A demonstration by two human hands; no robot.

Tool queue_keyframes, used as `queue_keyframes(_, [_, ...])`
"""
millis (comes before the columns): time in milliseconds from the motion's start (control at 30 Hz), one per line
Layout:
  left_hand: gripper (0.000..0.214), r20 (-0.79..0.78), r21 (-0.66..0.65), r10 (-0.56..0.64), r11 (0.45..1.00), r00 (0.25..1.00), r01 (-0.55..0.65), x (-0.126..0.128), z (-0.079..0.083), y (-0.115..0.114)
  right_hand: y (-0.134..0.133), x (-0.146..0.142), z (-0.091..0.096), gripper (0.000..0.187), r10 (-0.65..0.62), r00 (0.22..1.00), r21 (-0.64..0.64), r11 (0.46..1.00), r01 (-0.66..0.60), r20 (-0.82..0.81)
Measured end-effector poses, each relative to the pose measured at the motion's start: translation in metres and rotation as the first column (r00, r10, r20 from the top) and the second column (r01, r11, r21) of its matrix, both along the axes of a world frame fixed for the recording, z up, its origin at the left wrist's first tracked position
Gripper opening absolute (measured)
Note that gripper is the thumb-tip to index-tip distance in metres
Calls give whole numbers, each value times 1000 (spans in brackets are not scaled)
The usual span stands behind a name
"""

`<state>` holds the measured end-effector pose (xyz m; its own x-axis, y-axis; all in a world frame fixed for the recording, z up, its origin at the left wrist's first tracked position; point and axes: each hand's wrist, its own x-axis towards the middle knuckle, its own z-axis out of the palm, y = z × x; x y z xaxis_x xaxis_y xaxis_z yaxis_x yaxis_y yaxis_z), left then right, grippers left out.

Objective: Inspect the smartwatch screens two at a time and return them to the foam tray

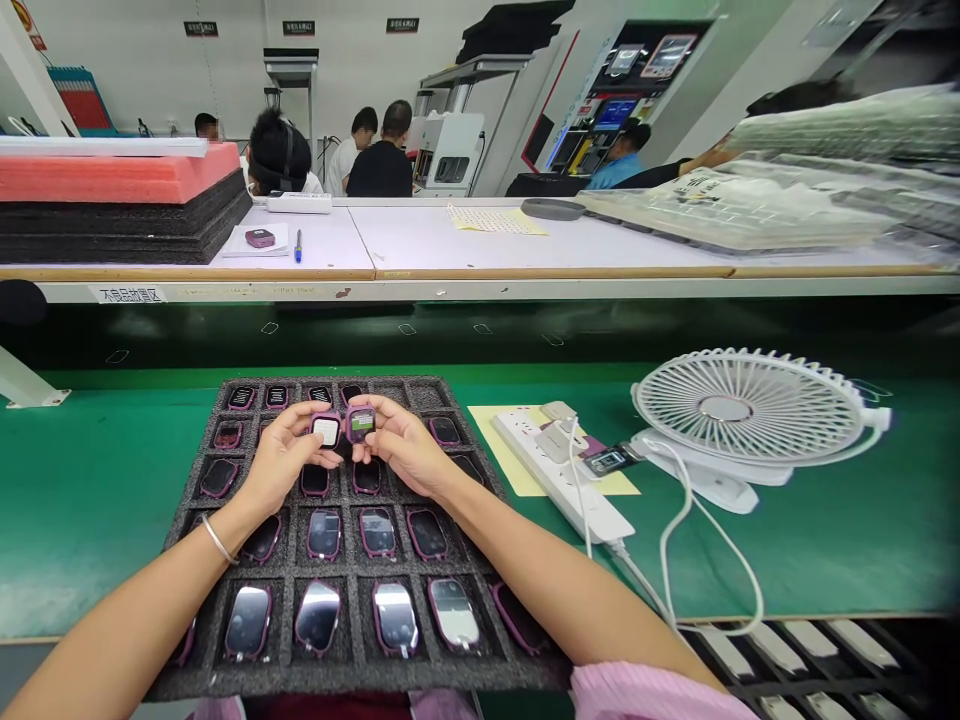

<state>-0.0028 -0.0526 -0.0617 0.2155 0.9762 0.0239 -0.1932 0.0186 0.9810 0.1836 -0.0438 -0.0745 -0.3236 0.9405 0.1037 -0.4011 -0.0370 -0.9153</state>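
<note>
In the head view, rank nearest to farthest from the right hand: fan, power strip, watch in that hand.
1. Watch: held in the right hand.
2. Power strip: right of the foam tray.
3. Fan: farther right, past the power strip.

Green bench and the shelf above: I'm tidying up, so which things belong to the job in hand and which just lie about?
In the job:
purple-framed device in the left hand
second device in the right hand
foam tray of similar devices

Apparently just lying about:
white fan
power strip
blue pen
</note>
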Motion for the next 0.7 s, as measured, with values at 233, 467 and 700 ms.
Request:
queue_keyframes(233, [43,-4,-11,9,1000,1000,-9,1,1,-1,1,0,-1,40,6,1000,-1,1000,-6,5])
queue_keyframes(467, [40,-42,5,32,999,999,-31,1,-2,0,0,-1,-3,27,7,1000,-32,999,-6,22])
queue_keyframes(700, [42,-55,40,34,999,998,-32,2,-4,2,1,0,-4,33,10,1000,-31,999,-10,4])
